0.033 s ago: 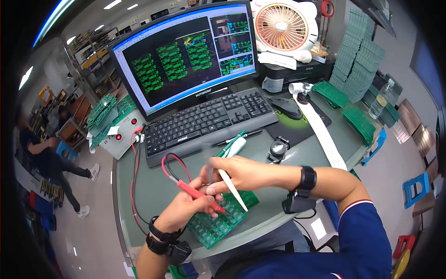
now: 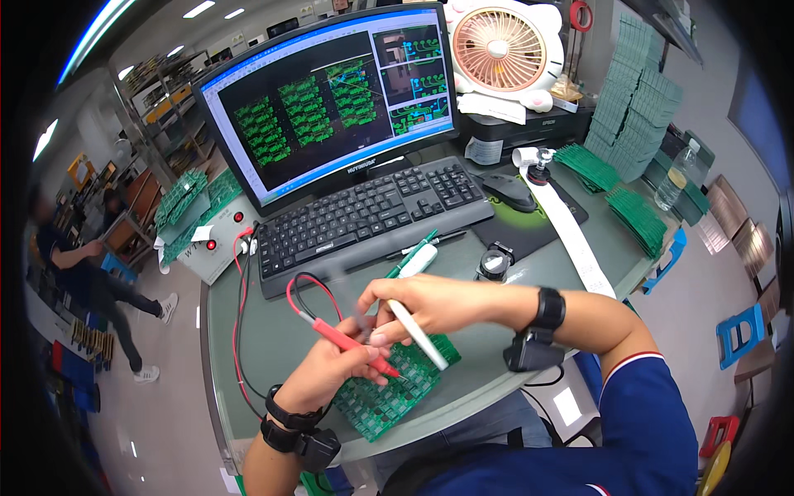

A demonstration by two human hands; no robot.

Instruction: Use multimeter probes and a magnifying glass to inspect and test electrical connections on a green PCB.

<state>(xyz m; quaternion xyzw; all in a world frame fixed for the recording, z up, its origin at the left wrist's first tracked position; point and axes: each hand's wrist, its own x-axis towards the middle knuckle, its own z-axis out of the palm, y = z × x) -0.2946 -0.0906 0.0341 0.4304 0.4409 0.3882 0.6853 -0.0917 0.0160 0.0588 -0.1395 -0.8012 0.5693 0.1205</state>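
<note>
My left hand (image 2: 329, 370) is closed round a red test probe (image 2: 337, 336), whose tip points down onto a green circuit board (image 2: 382, 407) at the table's near edge. Over the board's far side, my right hand (image 2: 426, 304) is closed on a white pen-shaped tool (image 2: 422, 337) that slants down toward the board's right part. Whether its lower end touches the board I cannot tell. Between the two hands, a greyish thing by the right fingertips is smeared by motion. The fingers of both hands nearly meet.
Behind my hands are a black keyboard (image 2: 372, 217), a monitor (image 2: 306, 99) and a mouse (image 2: 511, 193). A green pen (image 2: 412, 253) and a round black device (image 2: 496, 262) lie nearer. Probe leads (image 2: 240, 331) run along the left edge. Stacked green boards (image 2: 637, 221) stand right, beside a bottle (image 2: 678, 175).
The white tool's lower end has shifted slightly to the right and away from me. A yellow mark on the monitor has gone. My left hand and the probe stay nearly still.
</note>
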